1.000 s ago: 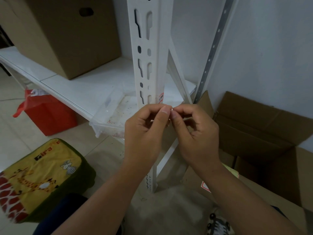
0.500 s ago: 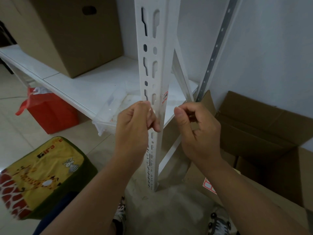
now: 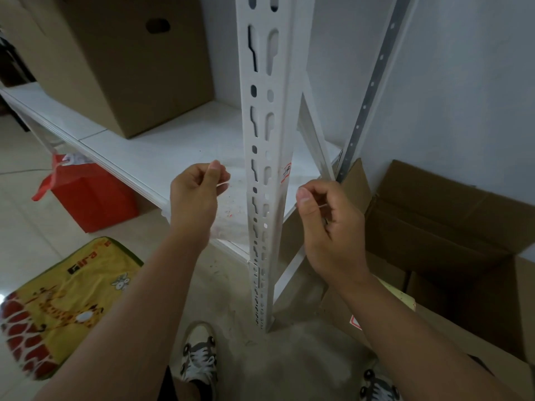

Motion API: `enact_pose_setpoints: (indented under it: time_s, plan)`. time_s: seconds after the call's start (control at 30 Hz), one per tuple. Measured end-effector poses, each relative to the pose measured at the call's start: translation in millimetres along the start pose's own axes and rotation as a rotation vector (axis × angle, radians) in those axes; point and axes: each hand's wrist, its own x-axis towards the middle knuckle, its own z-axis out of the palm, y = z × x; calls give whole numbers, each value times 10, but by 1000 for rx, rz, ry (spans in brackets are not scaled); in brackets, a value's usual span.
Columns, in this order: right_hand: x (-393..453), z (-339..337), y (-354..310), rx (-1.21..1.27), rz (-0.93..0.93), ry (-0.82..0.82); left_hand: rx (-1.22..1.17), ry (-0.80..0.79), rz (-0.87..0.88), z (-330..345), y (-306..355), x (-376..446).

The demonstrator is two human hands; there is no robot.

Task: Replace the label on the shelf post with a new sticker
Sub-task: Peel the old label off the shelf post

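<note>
While a small red-edged label (image 3: 286, 173) is sitting on the right-hand face of the white slotted shelf post (image 3: 265, 180), low on the post near the level of the shelf board (image 3: 162, 151), both hands are hovering on either side of that post without touching it. The left hand (image 3: 195, 199) is pinching a thin pale sliver (image 3: 222, 185) between thumb and curled fingers, just left of the post. The right hand (image 3: 327, 218) is pinching a similar thin pale piece (image 3: 322, 206) just right of the post, a little below the label; whether either piece is the sticker or its backing is too small to tell. Behind the left hand, a closed cardboard box (image 3: 124, 59) is standing on the shelf board. An open cardboard box (image 3: 451, 215) is lying on the floor to the right, and a red bag (image 3: 86, 195) and a yellow giraffe-print cushion (image 3: 63, 302) are sitting on the floor to the left.
</note>
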Motion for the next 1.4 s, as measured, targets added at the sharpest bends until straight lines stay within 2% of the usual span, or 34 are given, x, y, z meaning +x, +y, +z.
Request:
enact_pose_setpoints:
  time_s: [0.13,0.37,0.5,0.7,0.83,0.9,1.0,1.1,1.17,1.27,1.4]
  plan:
    - [6,18,0,30,21,-13,-92,-25,-67,55,-56,72]
    - [-3,11,-5,50,46,-26,-12,-49,-175,101,-177,174]
    - [-5,12,-2,37,32,-18,144,-81,-184,136,-224,183]
    - [-42,21,32,-129,-114,-69,608,-164,-37,185,-289,164]
    - [-55,38,26,-201,-186,-90,641,-245,-37,185,-278,136]
    - [-51,41,22,-208,-188,-89,665,-207,-24,183,-256,141]
    - [-48,39,21,-203,-176,-82,627,-130,-62,193,-207,121]
    - [-52,42,42,-224,-222,-107,566,-201,-11,210,-188,114]
    - [-61,39,56,-256,-282,-117,515,-240,-39,212,-179,104]
    - [-79,25,70,-303,-337,-110,311,-157,-3,253,-61,22]
    - [-32,24,55,-251,-246,-52,113,-171,-19,326,194,-308]
